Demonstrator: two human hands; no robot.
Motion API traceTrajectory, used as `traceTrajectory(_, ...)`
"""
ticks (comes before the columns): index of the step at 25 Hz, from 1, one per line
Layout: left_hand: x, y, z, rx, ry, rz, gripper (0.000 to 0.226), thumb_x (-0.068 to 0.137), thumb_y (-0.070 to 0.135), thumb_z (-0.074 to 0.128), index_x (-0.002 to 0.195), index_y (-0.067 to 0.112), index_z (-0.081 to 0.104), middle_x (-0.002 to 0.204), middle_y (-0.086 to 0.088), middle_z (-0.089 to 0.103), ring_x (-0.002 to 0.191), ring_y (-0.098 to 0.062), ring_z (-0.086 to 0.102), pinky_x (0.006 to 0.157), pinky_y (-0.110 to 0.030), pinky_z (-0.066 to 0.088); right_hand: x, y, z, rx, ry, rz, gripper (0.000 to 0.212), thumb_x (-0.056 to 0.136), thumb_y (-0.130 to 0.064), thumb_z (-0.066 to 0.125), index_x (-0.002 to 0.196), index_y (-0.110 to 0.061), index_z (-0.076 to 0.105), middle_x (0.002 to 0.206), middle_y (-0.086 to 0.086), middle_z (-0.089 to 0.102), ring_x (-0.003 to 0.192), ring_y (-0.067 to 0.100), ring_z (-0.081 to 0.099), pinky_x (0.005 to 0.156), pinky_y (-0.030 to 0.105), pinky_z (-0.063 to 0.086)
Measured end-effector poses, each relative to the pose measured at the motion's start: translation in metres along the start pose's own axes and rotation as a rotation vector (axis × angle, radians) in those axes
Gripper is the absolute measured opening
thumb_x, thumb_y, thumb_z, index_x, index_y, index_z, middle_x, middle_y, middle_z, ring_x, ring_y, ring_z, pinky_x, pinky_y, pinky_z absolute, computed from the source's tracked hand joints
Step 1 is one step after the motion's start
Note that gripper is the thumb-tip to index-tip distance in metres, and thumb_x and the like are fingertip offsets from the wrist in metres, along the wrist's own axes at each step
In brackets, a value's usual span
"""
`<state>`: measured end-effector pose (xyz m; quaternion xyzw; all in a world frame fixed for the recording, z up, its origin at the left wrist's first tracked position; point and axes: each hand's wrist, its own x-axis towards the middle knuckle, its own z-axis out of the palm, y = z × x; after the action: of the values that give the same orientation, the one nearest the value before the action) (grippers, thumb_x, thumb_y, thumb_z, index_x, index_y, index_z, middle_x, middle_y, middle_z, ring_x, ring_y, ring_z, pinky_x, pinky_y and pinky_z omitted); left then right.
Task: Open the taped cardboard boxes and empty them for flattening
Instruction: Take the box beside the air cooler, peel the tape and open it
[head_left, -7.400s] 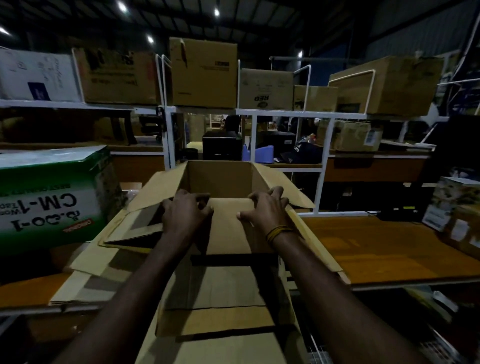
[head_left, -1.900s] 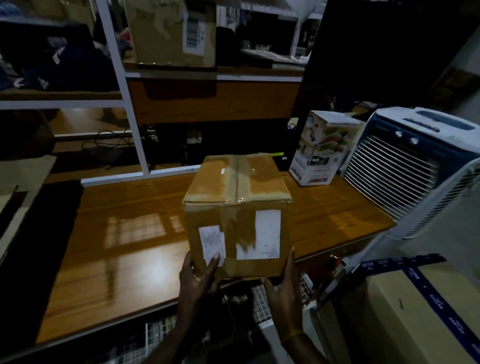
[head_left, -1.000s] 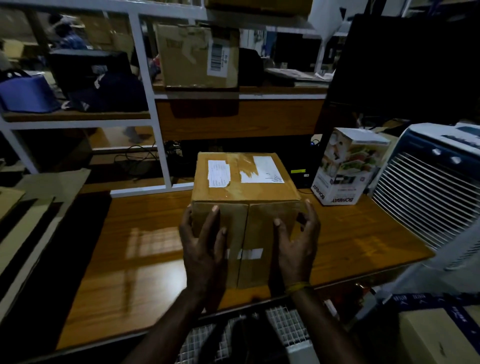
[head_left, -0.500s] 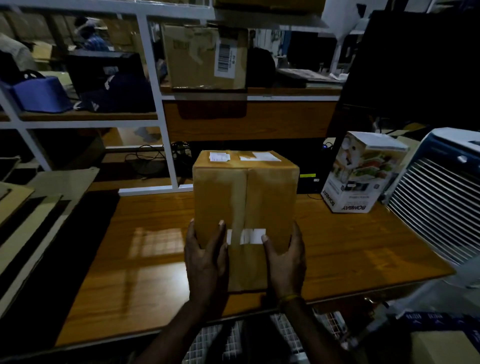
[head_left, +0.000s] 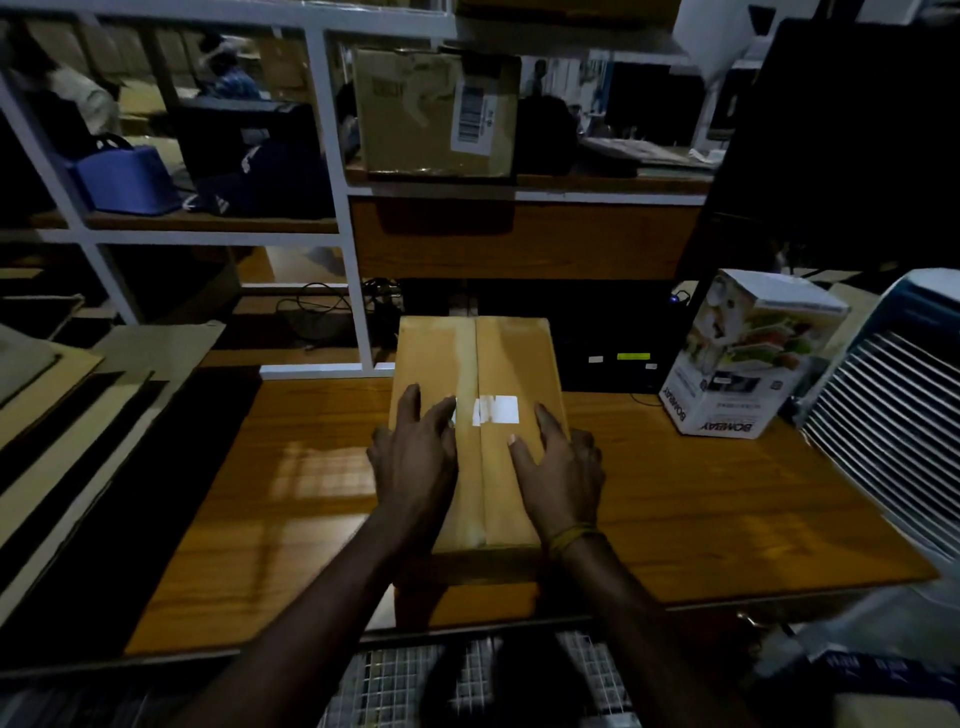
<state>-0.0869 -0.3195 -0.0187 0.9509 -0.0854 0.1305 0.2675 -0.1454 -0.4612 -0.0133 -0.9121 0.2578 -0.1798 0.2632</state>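
Dim storeroom, wooden tabletop (head_left: 675, 499) | box (head_left: 498, 374) lies near front edge, taped seam up, long axis running away from viewer | left hand (head_left: 415, 457) and right hand (head_left: 558, 465) flat on top, fingers spread, pinching nothing | likely stiff, light; hold at side edges, peel tape (head_left: 480, 452) along seam

I see the taped box (head_left: 478, 431) standing on the desk (head_left: 727, 509) straight ahead of me, my left hand (head_left: 415, 457) and right hand (head_left: 558, 467) lying flat on its top either side of the centre seam. To its right on the desk stands a printed carton (head_left: 743, 358), with a slatted appliance (head_left: 898, 415) just beyond that at the desk's right end. Behind, a shelf (head_left: 519, 189) carries another carton (head_left: 436, 111), and flattened cardboard (head_left: 78, 384) lies left of the desk.
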Motion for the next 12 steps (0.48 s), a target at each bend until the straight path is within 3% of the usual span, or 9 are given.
traceTrajectory(6,0.0054,-0.0087,-0.0011,0.04,-0.188,-0.018,0.044,0.096,0.051,0.044,0.136,0.037,0.054,0.153,-0.002,0.036,0.13,-0.036,0.043,0.103,-0.051,0.036,0.0053,-0.0011,0.0064,-0.132,-0.165,-0.064,0.057,0.096,-0.055,0.045,0.149,-0.033,0.039,0.144,0.017,0.039,0.128,0.034,0.043,0.103,0.042,0.04)
traceTrajectory(12,-0.0013,0.0,-0.0055,0.106,-0.166,0.005,0.038,0.099,0.046,0.045,0.136,0.041,0.054,0.153,0.001,0.037,0.141,-0.039,0.026,0.11,-0.055,0.031,-0.0039,-0.0011,-0.0014,-0.199,-0.269,-0.23,0.062,0.093,-0.061,0.044,0.15,-0.039,0.032,0.165,0.008,0.009,0.15,0.034,0.006,0.119,0.05,0.016)
